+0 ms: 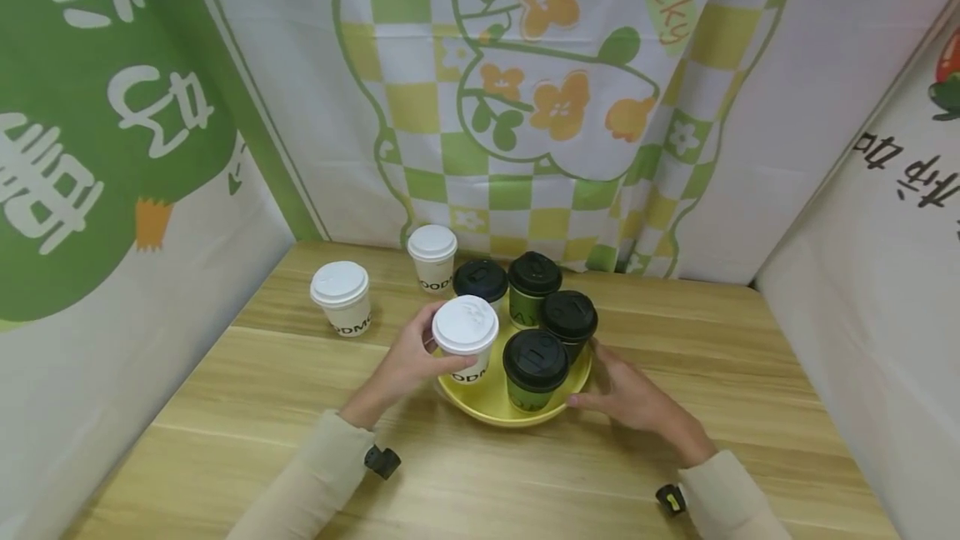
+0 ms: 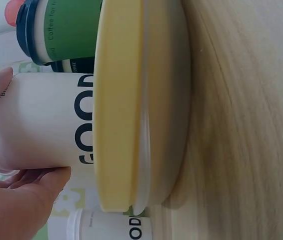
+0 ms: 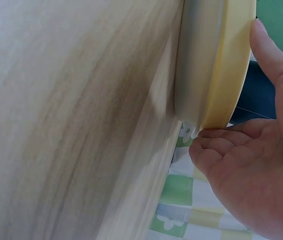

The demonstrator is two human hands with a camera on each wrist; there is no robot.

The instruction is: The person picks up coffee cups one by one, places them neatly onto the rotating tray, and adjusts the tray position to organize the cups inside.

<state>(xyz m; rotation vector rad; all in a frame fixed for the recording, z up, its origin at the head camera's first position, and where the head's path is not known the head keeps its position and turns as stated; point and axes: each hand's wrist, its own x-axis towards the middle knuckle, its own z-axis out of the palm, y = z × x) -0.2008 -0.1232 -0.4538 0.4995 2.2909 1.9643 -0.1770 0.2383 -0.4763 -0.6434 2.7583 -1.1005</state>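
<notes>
White cup in the left grip, yellow tray steadied at the right

The left grip (image 1: 411, 362) is clamped on a white cup (image 1: 466, 337), thumb on the near side and fingers round the far side. The cup is upright, its white lid on, at the left part of a yellow tray (image 1: 487, 417). The tray's rim hides the cup's base in the left wrist view, so whether it touches the tray's floor cannot be told. The right grip (image 1: 628, 390) holds the tray's right edge, thumb at the rim and fingers curled against the outer side, set apart from the thumb.

Four black-lidded cups stand upright in the tray: a near green cup (image 1: 536, 369), a right-hand cup (image 1: 568, 319), a rear green cup (image 1: 534, 283) and a rear-left cup (image 1: 481, 279), partly hidden behind the held one.

Beyond the tray, two more white cups stand on the wooden counter (image 1: 285, 407): a left white cup (image 1: 341, 298), well apart from the tray, and a back white cup (image 1: 432, 258) near the tray's far left. A checked curtain (image 1: 420, 107) with orange flowers hangs behind the counter.
</notes>
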